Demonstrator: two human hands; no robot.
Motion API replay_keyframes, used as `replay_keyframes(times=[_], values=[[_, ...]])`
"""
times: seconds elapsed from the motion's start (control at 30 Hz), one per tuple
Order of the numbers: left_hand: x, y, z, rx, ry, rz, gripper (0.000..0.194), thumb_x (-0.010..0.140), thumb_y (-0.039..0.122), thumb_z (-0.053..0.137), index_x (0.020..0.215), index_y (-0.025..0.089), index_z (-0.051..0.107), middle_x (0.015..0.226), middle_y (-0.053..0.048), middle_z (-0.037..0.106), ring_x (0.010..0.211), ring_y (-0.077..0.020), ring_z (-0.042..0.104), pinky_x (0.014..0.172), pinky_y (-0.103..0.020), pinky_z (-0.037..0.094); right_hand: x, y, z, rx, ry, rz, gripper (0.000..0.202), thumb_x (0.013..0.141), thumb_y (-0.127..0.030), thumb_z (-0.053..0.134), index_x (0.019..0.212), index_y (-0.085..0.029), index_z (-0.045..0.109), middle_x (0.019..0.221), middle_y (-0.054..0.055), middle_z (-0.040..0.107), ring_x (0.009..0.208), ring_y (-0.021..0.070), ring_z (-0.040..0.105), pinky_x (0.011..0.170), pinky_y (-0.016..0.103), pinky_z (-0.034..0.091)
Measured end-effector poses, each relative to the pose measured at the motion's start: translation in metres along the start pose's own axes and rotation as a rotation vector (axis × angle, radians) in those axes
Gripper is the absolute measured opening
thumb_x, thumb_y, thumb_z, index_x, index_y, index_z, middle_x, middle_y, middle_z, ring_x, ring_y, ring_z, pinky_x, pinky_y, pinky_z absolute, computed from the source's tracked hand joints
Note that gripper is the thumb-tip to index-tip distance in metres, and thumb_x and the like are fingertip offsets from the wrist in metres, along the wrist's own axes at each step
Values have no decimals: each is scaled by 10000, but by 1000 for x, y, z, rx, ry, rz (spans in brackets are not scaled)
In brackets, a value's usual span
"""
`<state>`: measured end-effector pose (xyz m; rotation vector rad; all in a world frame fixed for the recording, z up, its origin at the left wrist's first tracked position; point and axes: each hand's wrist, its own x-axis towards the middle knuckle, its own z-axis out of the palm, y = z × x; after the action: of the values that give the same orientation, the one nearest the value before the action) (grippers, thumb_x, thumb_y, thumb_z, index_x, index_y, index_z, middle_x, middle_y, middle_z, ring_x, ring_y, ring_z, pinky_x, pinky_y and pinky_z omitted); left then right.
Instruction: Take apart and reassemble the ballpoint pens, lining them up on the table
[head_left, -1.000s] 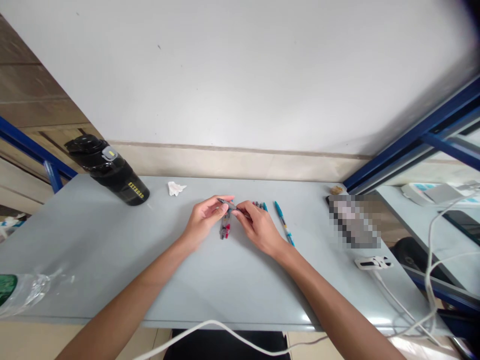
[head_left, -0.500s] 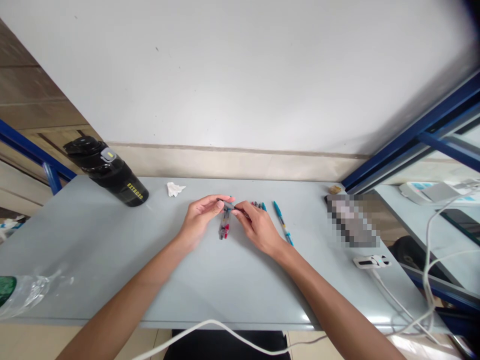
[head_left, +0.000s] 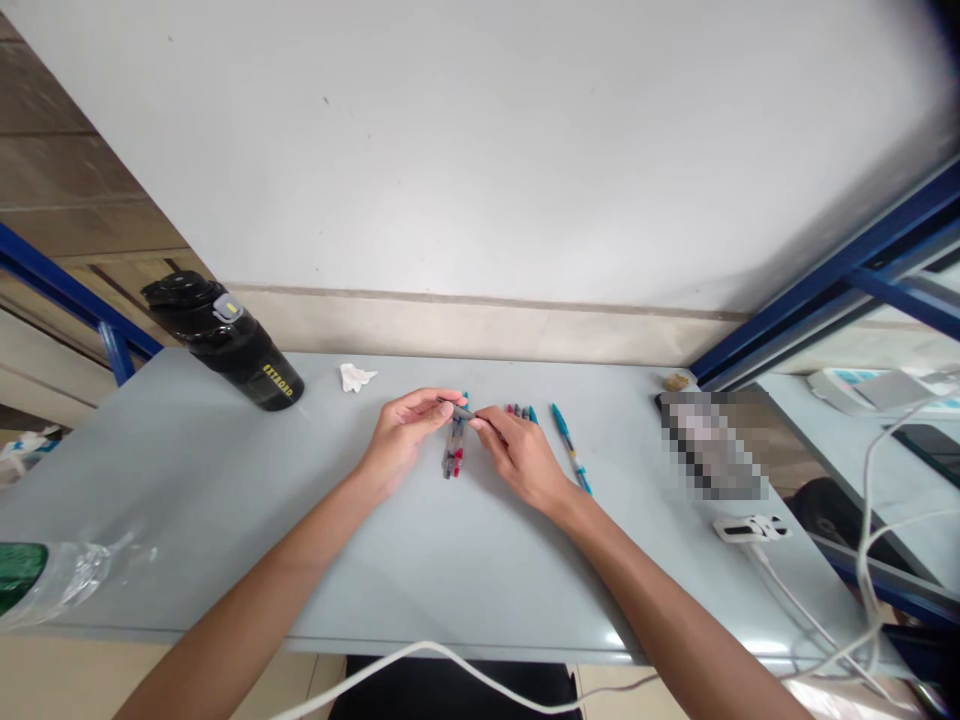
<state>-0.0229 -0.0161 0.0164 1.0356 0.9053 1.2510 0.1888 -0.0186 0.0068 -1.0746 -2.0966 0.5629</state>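
Observation:
My left hand [head_left: 405, 432] pinches the left end of a dark, slim pen [head_left: 460, 410], while my right hand [head_left: 517, 447] grips its other end. The pen lies nearly level over a few clear pens [head_left: 454, 450] with red and dark ends, which rest on the grey table [head_left: 420, 570]. Beyond my right hand, the tips of several more pens [head_left: 523, 411] show, their rest hidden by the hand. A teal pen [head_left: 571, 448] lies apart to the right.
A black bottle [head_left: 244, 350] and crumpled tissue [head_left: 355, 377] are at the left back. A clear plastic bottle [head_left: 71, 578] lies at the left edge. At the right are a blurred-out object [head_left: 709, 445], a white device [head_left: 750, 528] and white cables [head_left: 806, 610].
The whole view has shifted slightly, moving the table items a little to the right. Both hands still hold the dark pen, with little change in their grip.

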Motion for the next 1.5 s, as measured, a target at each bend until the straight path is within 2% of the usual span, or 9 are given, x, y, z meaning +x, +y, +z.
replay_keyframes(times=[0.13, 0.3, 0.4, 0.53, 0.77, 0.97, 1.17, 1.37, 1.5], values=[[0, 2, 2, -73, 6, -3, 373, 862, 368, 910, 1195, 227, 818, 1178, -109, 812, 1170, -250, 702, 985, -359, 524, 0, 1, 1, 1, 14, 7, 271, 1170, -406, 466, 1100, -229, 658, 851, 29, 704, 678, 177, 578, 684, 308, 401], [3, -2, 0, -52, 72, 1, 254, 838, 399, 926, 931, 183, 831, 996, -77, 793, 835, -161, 650, 798, -313, 501, -1, 1, 1, 7, 17, 24, 268, 1162, -431, 485, 1116, -228, 653, 849, 22, 690, 687, 178, 567, 687, 306, 392], [3, -1, -1, -56, 47, -4, 269, 820, 365, 938, 1003, 188, 852, 1092, -108, 813, 934, -197, 685, 865, -338, 514, -2, 1, 0, 3, -18, 24, 328, 1181, -425, 417, 1083, -223, 656, 781, 9, 647, 623, 167, 508, 650, 310, 361], [2, 2, 2, -99, 35, -3, 456, 815, 349, 944, 1229, 214, 808, 1217, -127, 805, 1175, -256, 696, 961, -356, 515, -1, 1, 1, 6, -8, 29, 328, 1180, -425, 421, 1080, -221, 658, 796, 17, 659, 636, 169, 517, 657, 310, 365], [3, -4, 0, -63, 65, -10, 259, 822, 372, 942, 959, 186, 825, 1005, -78, 800, 868, -173, 674, 838, -328, 507, -1, 1, 1, 3, 8, 27, 275, 1166, -427, 471, 1113, -229, 656, 838, 24, 692, 666, 175, 552, 674, 307, 390], [2, 1, 0, -103, 19, 23, 487, 848, 330, 925, 1304, 245, 775, 1264, -115, 794, 1177, -239, 690, 976, -350, 505, -1, 1, 1, -13, 29, 25, 267, 1165, -419, 463, 1101, -235, 645, 860, 37, 714, 697, 192, 599, 691, 311, 411], [3, -5, 0, -76, 54, -14, 281, 837, 432, 928, 929, 184, 833, 932, -61, 758, 843, -160, 636, 802, -307, 500, -1, 1, 2, -13, 31, 27, 258, 1153, -440, 494, 1105, -232, 640, 855, 31, 706, 683, 185, 583, 678, 308, 402], [4, -6, -3, -58, 47, 6, 254, 845, 391, 924, 1014, 209, 873, 1110, -89, 814, 927, -176, 688, 957, -335, 534, -1, -1, 0, 27, -29, 48, 344, 1180, -440, 397, 1094, -230, 655, 754, 4, 629, 601, 167, 499, 636, 303, 363], [2, -4, 1, -22, 60, 21, 252, 852, 400, 913, 1026, 222, 871, 1145, -98, 821, 992, -219, 727, 961, -365, 552, 0, -2, 0, 63, -1, 66, 327, 1164, -467, 446, 1075, -234, 658, 783, 14, 645, 638, 174, 518, 662, 305, 371]])
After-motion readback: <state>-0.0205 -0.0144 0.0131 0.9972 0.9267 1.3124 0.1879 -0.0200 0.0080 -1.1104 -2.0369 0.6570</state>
